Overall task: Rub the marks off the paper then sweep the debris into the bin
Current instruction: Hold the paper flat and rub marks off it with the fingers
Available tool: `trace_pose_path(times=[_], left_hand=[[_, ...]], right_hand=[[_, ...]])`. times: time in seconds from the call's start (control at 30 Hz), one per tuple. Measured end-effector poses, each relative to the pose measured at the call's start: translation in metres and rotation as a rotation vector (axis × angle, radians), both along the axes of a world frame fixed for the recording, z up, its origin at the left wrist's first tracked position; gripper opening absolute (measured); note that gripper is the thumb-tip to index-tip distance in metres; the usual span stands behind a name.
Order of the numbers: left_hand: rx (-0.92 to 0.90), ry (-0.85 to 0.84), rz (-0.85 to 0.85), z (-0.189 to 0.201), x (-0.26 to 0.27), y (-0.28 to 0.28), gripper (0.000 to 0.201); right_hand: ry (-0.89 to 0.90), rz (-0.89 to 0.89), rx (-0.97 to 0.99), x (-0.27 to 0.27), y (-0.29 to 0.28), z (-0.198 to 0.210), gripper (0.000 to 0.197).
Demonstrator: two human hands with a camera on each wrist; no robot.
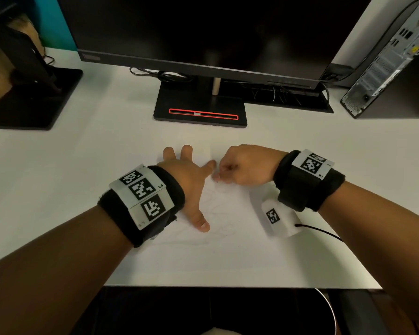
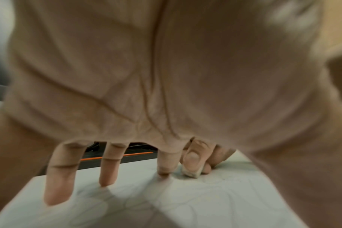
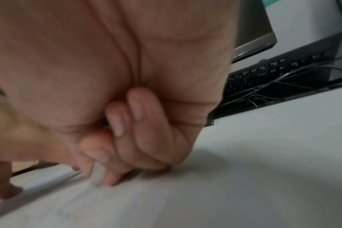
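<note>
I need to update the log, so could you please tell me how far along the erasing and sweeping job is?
Done: little that shows; faint pencil marks still cover the paper. In hand: the right hand pinches a white eraser against the sheet, while the left hand lies spread flat, holding it down. Left: the rest of the rubbing and all the sweeping; no bin is identifiable in view.

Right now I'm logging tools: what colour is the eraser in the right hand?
White, greyed at its rubbing end; the eraser pinched by the right hand shows best in the left wrist view.

A dark monitor (image 1: 203,32) stands on its black base (image 1: 200,110) on the white desk (image 1: 348,146); a computer tower (image 1: 387,64) stands far right
</note>
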State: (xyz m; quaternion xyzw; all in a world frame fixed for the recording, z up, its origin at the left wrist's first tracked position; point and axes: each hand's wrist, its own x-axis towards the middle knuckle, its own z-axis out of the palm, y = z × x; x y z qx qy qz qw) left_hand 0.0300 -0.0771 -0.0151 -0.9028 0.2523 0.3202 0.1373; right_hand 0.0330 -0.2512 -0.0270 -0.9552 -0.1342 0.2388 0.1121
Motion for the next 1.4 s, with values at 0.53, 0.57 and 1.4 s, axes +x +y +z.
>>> trace_pose_path(times=[0.53, 0.57, 1.4], left_hand=[[-0.008, -0.009, -0.002, -0.002, 0.000, 0.001, 0.140], [-0.005, -0.008, -0.003, -0.002, 0.000, 0.000, 0.141], [-0.080, -0.013, -0.036, -0.010, -0.012, 0.010, 0.115]], right_hand=[[-0.059, -0.036, -0.013, -0.012, -0.007, -0.001, 0.048], [-0.018, -0.008, -0.011, -0.016, -0.006, 0.000, 0.048], [-0.027, -0.089, -0.041, -0.021, -0.013, 0.006, 0.048]])
